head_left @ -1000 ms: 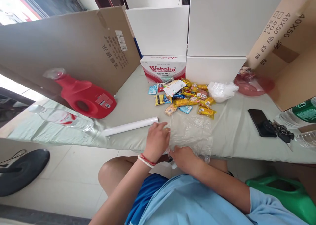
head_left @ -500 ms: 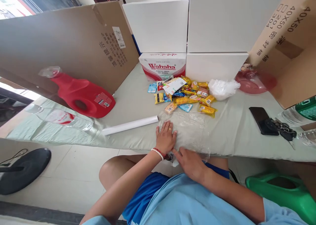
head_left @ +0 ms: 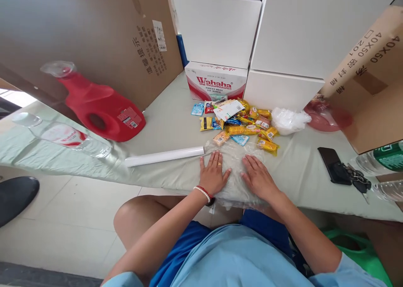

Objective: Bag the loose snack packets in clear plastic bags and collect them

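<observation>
A clear plastic bag [head_left: 234, 178] lies flat at the table's near edge, its lower end hanging over. My left hand [head_left: 213, 173] rests palm down on the bag's left side, fingers spread. On its right side lies my right hand [head_left: 258, 178], also flat with the fingers stretched out. Just beyond the bag is a pile of small wrapped snacks [head_left: 239, 129], mostly yellow, with some blue and red packs and a white card [head_left: 229, 109] on top. Left of my left hand is a white paper roll [head_left: 165, 156].
A red jug [head_left: 103, 110] and a water bottle [head_left: 66, 136] lie at the left. White boxes [head_left: 217, 31] and cardboard [head_left: 119, 39] wall the back and sides. A crumpled white bag [head_left: 289, 120], a phone [head_left: 334, 165] and keys [head_left: 360, 178] lie to the right.
My right hand has moved up from the table's edge onto the bag's right side and now lies flat. My left hand stays on the left side. The view has shifted slightly.
</observation>
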A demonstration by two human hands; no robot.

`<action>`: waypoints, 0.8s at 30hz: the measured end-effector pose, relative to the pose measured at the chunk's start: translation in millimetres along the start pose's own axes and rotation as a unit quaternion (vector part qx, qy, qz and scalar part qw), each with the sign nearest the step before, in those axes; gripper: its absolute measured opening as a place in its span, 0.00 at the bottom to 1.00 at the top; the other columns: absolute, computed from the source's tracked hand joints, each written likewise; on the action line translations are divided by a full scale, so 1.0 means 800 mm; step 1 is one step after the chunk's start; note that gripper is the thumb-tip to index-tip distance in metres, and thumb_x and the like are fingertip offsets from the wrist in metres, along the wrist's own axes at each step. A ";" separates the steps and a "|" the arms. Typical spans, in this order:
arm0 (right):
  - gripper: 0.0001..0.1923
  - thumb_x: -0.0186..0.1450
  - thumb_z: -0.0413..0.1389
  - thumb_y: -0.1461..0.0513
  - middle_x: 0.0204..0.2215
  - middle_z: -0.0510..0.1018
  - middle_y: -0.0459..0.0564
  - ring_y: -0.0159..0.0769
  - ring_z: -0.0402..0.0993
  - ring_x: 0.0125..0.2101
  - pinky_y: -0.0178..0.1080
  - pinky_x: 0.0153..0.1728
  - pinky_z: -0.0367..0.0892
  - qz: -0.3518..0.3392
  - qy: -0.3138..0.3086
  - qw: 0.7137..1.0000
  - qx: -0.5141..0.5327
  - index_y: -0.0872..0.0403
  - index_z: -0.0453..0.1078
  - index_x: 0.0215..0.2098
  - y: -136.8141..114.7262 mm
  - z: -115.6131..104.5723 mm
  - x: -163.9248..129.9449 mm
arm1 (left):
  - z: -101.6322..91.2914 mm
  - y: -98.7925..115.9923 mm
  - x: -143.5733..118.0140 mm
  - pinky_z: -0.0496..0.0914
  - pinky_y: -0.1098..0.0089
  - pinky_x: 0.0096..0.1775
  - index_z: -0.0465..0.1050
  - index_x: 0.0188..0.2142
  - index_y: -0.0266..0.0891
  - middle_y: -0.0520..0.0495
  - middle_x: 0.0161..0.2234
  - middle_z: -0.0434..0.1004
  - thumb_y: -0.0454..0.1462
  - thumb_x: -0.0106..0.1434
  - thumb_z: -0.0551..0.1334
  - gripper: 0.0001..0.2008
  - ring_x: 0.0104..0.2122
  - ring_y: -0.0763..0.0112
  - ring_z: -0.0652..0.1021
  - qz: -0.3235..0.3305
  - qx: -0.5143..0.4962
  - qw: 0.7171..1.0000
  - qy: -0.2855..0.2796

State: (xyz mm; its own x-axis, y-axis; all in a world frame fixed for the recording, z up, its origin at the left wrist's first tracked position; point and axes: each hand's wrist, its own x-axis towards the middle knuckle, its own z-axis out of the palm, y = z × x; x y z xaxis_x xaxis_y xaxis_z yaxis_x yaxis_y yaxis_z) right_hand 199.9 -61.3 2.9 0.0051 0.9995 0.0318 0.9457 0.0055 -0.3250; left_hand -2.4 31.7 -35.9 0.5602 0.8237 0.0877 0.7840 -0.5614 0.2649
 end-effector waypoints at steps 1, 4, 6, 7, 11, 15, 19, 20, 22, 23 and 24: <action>0.30 0.76 0.47 0.53 0.72 0.59 0.61 0.54 0.50 0.72 0.60 0.69 0.52 0.010 -0.009 1.000 -0.027 0.59 0.60 0.71 0.012 0.014 0.003 | -0.003 -0.008 -0.006 0.37 0.34 0.69 0.52 0.73 0.37 0.35 0.74 0.50 0.52 0.74 0.50 0.35 0.73 0.48 0.56 0.004 0.001 1.000 0.003; 0.29 0.77 0.43 0.53 0.73 0.59 0.57 0.51 0.50 0.73 0.61 0.69 0.51 0.017 -0.002 0.998 -0.068 0.55 0.58 0.73 0.047 0.040 -0.006 | -0.012 -0.035 -0.024 0.34 0.36 0.70 0.54 0.73 0.36 0.34 0.74 0.52 0.51 0.73 0.52 0.35 0.72 0.48 0.58 0.017 -0.001 1.000 0.014; 0.28 0.77 0.44 0.53 0.71 0.62 0.58 0.49 0.55 0.71 0.59 0.68 0.55 0.008 0.012 0.997 -0.071 0.55 0.60 0.71 0.064 0.035 -0.011 | -0.016 -0.048 -0.033 0.35 0.38 0.71 0.55 0.73 0.37 0.35 0.73 0.53 0.52 0.73 0.52 0.35 0.72 0.49 0.58 0.029 -0.009 0.999 0.019; 0.27 0.77 0.44 0.54 0.69 0.66 0.59 0.49 0.60 0.68 0.57 0.66 0.59 0.003 0.012 0.998 -0.068 0.55 0.63 0.69 0.069 0.026 -0.009 | -0.017 -0.052 -0.036 0.35 0.39 0.71 0.55 0.73 0.38 0.35 0.73 0.53 0.52 0.73 0.52 0.34 0.72 0.49 0.58 0.032 -0.013 0.999 0.021; 0.22 0.75 0.46 0.56 0.52 0.80 0.59 0.49 0.74 0.54 0.50 0.57 0.69 0.007 0.010 0.996 -0.087 0.57 0.74 0.58 0.061 -0.036 0.059 | -0.017 -0.054 -0.038 0.36 0.40 0.71 0.54 0.73 0.37 0.36 0.74 0.53 0.52 0.74 0.51 0.35 0.73 0.51 0.57 0.030 -0.028 0.999 0.032; 0.23 0.73 0.47 0.63 0.59 0.74 0.59 0.51 0.68 0.58 0.50 0.57 0.67 -0.020 0.052 0.984 -0.172 0.55 0.69 0.63 0.038 -0.091 0.193 | -0.018 -0.052 -0.035 0.37 0.40 0.71 0.55 0.73 0.39 0.37 0.73 0.54 0.52 0.73 0.52 0.34 0.72 0.50 0.58 0.026 -0.034 0.999 0.026; 0.38 0.66 0.52 0.70 0.69 0.62 0.60 0.51 0.63 0.64 0.47 0.57 0.67 -0.102 -0.013 0.965 -0.242 0.54 0.54 0.73 0.020 -0.114 0.312 | -0.016 -0.053 -0.035 0.36 0.42 0.71 0.55 0.73 0.42 0.38 0.73 0.55 0.52 0.73 0.52 0.34 0.72 0.51 0.58 0.022 -0.041 0.999 0.027; 0.39 0.64 0.54 0.69 0.68 0.63 0.61 0.52 0.65 0.63 0.46 0.56 0.67 -0.119 -0.047 0.957 -0.260 0.54 0.55 0.73 0.017 -0.117 0.333 | -0.015 -0.053 -0.035 0.36 0.41 0.71 0.55 0.73 0.41 0.38 0.73 0.55 0.53 0.73 0.52 0.35 0.72 0.51 0.58 0.022 -0.045 0.998 0.030; 0.36 0.63 0.59 0.67 0.63 0.68 0.63 0.52 0.70 0.57 0.44 0.53 0.68 -0.130 -0.106 0.944 -0.283 0.54 0.62 0.69 0.013 -0.122 0.366 | -0.013 -0.054 -0.035 0.35 0.41 0.71 0.55 0.73 0.41 0.38 0.73 0.56 0.53 0.72 0.52 0.35 0.72 0.51 0.59 0.021 -0.053 0.998 0.036; 0.34 0.62 0.61 0.65 0.61 0.70 0.63 0.52 0.72 0.55 0.43 0.52 0.68 -0.127 -0.120 0.943 -0.284 0.55 0.65 0.67 0.012 -0.125 0.378 | -0.012 -0.054 -0.035 0.35 0.41 0.71 0.55 0.73 0.41 0.38 0.73 0.56 0.53 0.72 0.52 0.35 0.72 0.51 0.58 0.020 -0.057 0.997 0.039; 0.33 0.62 0.63 0.63 0.60 0.71 0.63 0.51 0.73 0.53 0.42 0.53 0.67 -0.123 -0.123 0.945 -0.277 0.56 0.67 0.65 0.011 -0.128 0.387 | -0.012 -0.055 -0.035 0.35 0.41 0.72 0.55 0.73 0.41 0.38 0.73 0.56 0.53 0.72 0.52 0.35 0.72 0.51 0.58 0.019 -0.060 0.997 0.041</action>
State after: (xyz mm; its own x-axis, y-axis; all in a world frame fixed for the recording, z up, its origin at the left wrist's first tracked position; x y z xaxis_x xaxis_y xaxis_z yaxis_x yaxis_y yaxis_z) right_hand 243.3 245.3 106.3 -0.2486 0.9477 -0.2000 0.9335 0.2895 0.2116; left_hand -54.9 33.8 -40.9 0.5612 0.8086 0.1770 0.7224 -0.5828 0.3722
